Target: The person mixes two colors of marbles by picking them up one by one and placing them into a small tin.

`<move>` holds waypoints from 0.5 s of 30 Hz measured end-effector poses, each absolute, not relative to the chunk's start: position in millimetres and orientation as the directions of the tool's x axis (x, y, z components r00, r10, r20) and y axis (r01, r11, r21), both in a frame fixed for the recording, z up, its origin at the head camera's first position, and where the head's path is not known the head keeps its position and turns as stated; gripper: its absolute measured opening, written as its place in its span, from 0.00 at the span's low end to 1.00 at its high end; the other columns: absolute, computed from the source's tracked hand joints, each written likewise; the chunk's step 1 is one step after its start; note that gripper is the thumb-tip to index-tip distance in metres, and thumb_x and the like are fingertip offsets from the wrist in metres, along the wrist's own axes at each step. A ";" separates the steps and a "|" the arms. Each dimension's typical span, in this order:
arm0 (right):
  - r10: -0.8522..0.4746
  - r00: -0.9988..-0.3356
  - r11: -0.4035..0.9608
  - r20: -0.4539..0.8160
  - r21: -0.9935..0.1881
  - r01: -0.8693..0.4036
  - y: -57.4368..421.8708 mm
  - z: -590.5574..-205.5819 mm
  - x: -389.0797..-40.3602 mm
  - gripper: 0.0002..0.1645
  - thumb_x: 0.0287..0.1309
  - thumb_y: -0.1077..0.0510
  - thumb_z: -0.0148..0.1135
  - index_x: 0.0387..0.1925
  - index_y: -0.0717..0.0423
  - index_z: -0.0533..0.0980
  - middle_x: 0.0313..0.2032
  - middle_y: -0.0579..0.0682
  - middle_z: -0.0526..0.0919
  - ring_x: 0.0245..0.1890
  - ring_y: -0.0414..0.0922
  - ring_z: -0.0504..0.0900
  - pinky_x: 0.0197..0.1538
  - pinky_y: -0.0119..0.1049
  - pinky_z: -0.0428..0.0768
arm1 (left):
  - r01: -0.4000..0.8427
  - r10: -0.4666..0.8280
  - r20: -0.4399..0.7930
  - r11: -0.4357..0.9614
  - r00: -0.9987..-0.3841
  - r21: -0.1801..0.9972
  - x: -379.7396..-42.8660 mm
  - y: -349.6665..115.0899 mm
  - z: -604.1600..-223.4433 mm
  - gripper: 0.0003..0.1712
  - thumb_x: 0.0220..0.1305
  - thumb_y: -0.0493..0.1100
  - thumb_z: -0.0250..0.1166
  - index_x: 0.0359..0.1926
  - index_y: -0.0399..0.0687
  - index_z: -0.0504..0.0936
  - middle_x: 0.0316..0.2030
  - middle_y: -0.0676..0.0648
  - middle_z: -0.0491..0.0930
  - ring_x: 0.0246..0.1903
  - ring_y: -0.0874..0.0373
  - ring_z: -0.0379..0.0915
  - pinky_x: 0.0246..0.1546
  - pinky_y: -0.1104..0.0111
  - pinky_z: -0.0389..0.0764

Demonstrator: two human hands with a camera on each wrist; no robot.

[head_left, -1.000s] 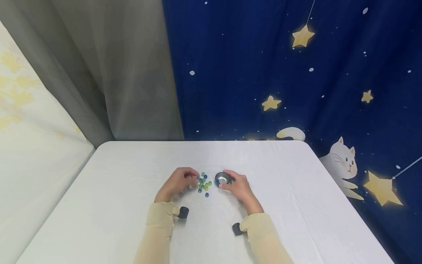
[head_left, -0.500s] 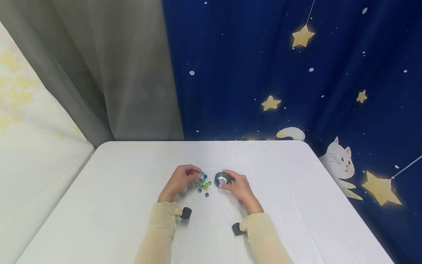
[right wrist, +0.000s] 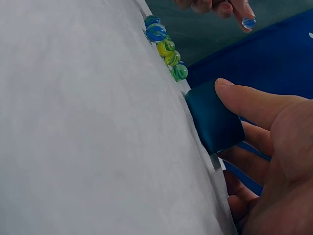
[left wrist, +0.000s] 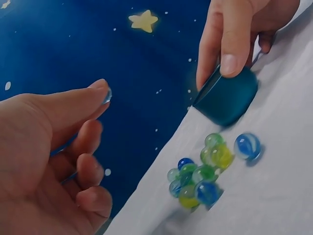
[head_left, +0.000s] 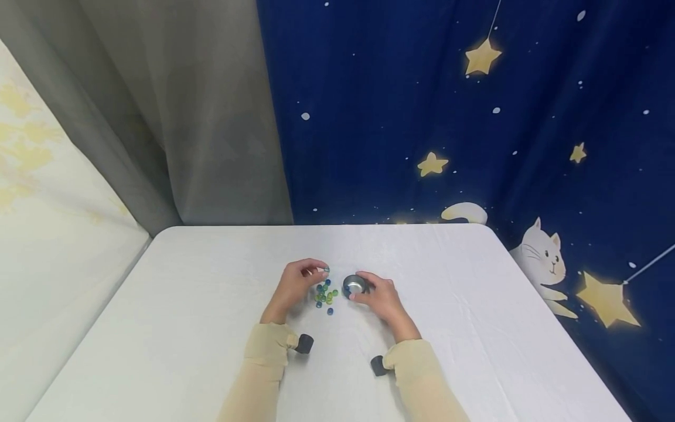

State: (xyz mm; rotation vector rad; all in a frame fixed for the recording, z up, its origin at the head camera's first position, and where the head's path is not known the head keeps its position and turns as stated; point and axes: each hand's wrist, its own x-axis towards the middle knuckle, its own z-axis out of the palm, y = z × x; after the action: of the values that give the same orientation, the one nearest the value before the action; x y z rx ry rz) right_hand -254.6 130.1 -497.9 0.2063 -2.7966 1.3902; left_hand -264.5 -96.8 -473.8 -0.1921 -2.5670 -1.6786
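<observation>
Between thumb and forefinger my left hand (head_left: 295, 285) pinches a clear blue marble (right wrist: 248, 22), raised above the table at the far side of a marble cluster. That cluster of green, yellow and blue glass marbles (left wrist: 195, 181) lies loose on the white cloth, below and right of the left hand in the left wrist view. My right hand (head_left: 384, 298) grips a small round metal cup (head_left: 354, 285), thumb on the near side and fingers on the far side. The cup stands mouth up on the table, just right of the marbles, with blue showing inside it. Its outside looks teal in the wrist views (right wrist: 215, 117).
A white cloth covers the table (head_left: 184, 328). One blue swirled marble (left wrist: 247, 146) lies a little apart from the cluster, nearer the person. Behind the table hang a grey curtain (head_left: 227, 117) and a dark blue curtain (head_left: 369, 117) with stars and a cat.
My left hand has moved away from the person and slightly right, lifting a marble from the cluster's far left side. The right hand and the cup have stayed in place.
</observation>
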 end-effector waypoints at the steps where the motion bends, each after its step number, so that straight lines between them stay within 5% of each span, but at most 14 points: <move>1: -0.112 -0.992 0.596 0.065 -0.794 -0.119 130.2 -498.0 -254.6 0.36 0.44 0.53 0.78 0.58 0.49 0.77 0.59 0.52 0.77 0.64 0.55 0.69 0.64 0.53 0.64 | 0.151 0.061 0.138 0.386 -0.989 0.910 -264.5 -95.5 -474.0 0.09 0.59 0.42 0.71 0.42 0.51 0.87 0.30 0.50 0.75 0.31 0.54 0.67 0.32 0.65 0.70; 15: -0.114 -0.992 0.621 0.046 -0.776 -0.107 131.0 -495.0 -252.4 0.36 0.47 0.51 0.76 0.60 0.48 0.76 0.59 0.53 0.77 0.64 0.58 0.68 0.63 0.57 0.62 | 0.192 0.028 0.194 0.341 -0.981 0.920 -260.5 -76.3 -473.1 0.10 0.58 0.42 0.70 0.42 0.49 0.87 0.26 0.50 0.72 0.28 0.55 0.65 0.30 0.66 0.68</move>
State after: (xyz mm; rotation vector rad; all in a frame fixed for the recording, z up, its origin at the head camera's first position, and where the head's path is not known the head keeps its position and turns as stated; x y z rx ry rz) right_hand -252.4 131.0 -495.0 0.1935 -2.8358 1.3567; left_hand -260.5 -76.3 -473.1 -0.2022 -2.4508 -1.7134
